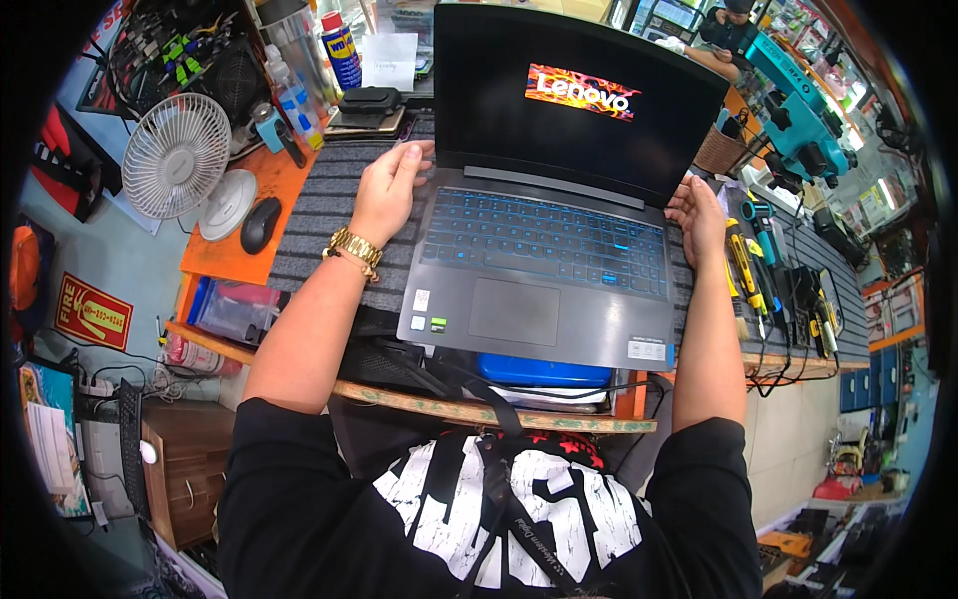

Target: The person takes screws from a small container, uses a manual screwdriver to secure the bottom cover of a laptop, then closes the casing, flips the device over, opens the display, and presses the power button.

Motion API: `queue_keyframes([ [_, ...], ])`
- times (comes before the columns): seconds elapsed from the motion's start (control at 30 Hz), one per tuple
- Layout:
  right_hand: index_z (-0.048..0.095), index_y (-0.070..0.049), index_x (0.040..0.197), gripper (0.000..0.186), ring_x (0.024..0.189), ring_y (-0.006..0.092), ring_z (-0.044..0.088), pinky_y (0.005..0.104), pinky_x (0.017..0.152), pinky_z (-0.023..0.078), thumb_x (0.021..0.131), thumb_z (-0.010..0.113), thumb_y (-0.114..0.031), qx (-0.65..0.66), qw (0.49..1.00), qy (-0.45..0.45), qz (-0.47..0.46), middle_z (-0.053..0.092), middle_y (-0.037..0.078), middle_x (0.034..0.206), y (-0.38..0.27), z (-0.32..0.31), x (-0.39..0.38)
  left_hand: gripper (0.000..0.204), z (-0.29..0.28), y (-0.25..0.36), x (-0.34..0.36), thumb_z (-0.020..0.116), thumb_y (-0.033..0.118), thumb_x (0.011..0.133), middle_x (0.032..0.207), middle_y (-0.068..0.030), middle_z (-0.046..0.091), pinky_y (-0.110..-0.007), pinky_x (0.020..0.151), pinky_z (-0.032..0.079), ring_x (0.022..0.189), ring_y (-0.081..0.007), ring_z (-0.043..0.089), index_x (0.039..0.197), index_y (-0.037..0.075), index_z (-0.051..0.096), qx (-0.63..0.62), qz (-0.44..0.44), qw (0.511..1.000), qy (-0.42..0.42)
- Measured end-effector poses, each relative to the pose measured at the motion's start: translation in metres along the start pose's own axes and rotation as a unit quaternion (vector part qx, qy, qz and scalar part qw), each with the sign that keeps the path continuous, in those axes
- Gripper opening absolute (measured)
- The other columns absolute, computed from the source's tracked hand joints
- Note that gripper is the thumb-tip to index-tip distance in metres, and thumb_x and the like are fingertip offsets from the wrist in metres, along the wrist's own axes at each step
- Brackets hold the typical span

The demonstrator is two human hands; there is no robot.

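Observation:
An opened dark grey laptop (514, 310) sits in front of me over the bench, its black keyboard edged in blue. The tilted-back screen (579, 150) is black apart from a bright, flame-coloured logo panel. My left hand (391, 195), with a gold watch (354, 247) on the wrist, is at the laptop's left side near the hinge, thumb up and fingers against the edge. On the opposite side my right hand (699, 218) has its fingers bent in against the right edge by the hinge. Some fingers of both hands are partly hidden.
Beneath the laptop lies a grey ribbed mat (324, 215). A white fan (176, 157) and black mouse (260, 225) stand left; a spray can (340, 50) is behind. Yellow-handled tools (740, 262) and cables lie right, below a teal microscope (803, 110). Another person (723, 35) is farther back.

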State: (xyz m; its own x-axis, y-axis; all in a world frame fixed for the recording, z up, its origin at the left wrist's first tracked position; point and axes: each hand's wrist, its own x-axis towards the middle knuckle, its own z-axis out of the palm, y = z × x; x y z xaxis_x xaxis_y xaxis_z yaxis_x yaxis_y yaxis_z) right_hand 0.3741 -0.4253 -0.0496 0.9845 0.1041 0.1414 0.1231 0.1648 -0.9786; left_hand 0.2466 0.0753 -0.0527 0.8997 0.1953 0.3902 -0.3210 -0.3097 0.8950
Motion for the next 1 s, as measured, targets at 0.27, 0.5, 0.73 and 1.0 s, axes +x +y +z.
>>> queue_keyframes([
  [0.27, 0.074, -0.004, 0.133, 0.033, 0.093, 0.0138, 0.073, 0.0311, 0.082, 0.061, 0.123, 0.059, -0.031, 0.006, 1.000, 0.003, -0.007, 0.078, 0.004, 0.109, 0.008, -0.007, 0.005, 0.055, 0.000, -0.002, 0.001, 0.055, 0.042, 0.124, 0.141, -0.0161, 0.080, -0.039, 0.102, 0.065, 0.119, -0.0237, 0.079, 0.148, -0.003, 0.073, -0.002, 0.002, 1.000, -0.010],
  [0.5, 0.076, -0.003, 0.129, 0.023, 0.090, 0.0132, 0.071, 0.0307, 0.079, 0.062, 0.119, 0.068, -0.022, -0.020, 1.000, 0.024, 0.001, 0.075, 0.003, 0.105, 0.017, -0.013, 0.012, 0.054, 0.001, -0.002, 0.000, 0.054, 0.041, 0.124, 0.140, -0.0168, 0.080, -0.037, 0.100, 0.065, 0.114, -0.0222, 0.080, 0.149, -0.003, 0.073, 0.003, 0.004, 1.000, -0.011],
  [0.73, 0.077, -0.003, 0.126, 0.022, 0.089, 0.0134, 0.071, 0.0305, 0.078, 0.062, 0.118, 0.069, -0.022, -0.018, 1.000, 0.022, -0.008, 0.074, 0.003, 0.102, 0.018, -0.012, 0.011, 0.054, 0.000, 0.001, 0.000, 0.055, 0.041, 0.124, 0.141, -0.0170, 0.080, -0.037, 0.101, 0.064, 0.113, -0.0217, 0.080, 0.149, -0.003, 0.072, 0.009, -0.002, 1.000, -0.010],
  [1.0, 0.076, -0.004, 0.128, 0.024, 0.093, 0.0146, 0.071, 0.0318, 0.082, 0.060, 0.120, 0.064, -0.024, -0.033, 0.999, 0.018, 0.005, 0.075, 0.004, 0.106, 0.017, -0.012, 0.010, 0.054, 0.000, 0.002, 0.000, 0.055, 0.041, 0.124, 0.142, -0.0176, 0.080, -0.037, 0.101, 0.064, 0.113, -0.0223, 0.080, 0.150, -0.004, 0.071, 0.005, 0.008, 1.000, -0.018],
])
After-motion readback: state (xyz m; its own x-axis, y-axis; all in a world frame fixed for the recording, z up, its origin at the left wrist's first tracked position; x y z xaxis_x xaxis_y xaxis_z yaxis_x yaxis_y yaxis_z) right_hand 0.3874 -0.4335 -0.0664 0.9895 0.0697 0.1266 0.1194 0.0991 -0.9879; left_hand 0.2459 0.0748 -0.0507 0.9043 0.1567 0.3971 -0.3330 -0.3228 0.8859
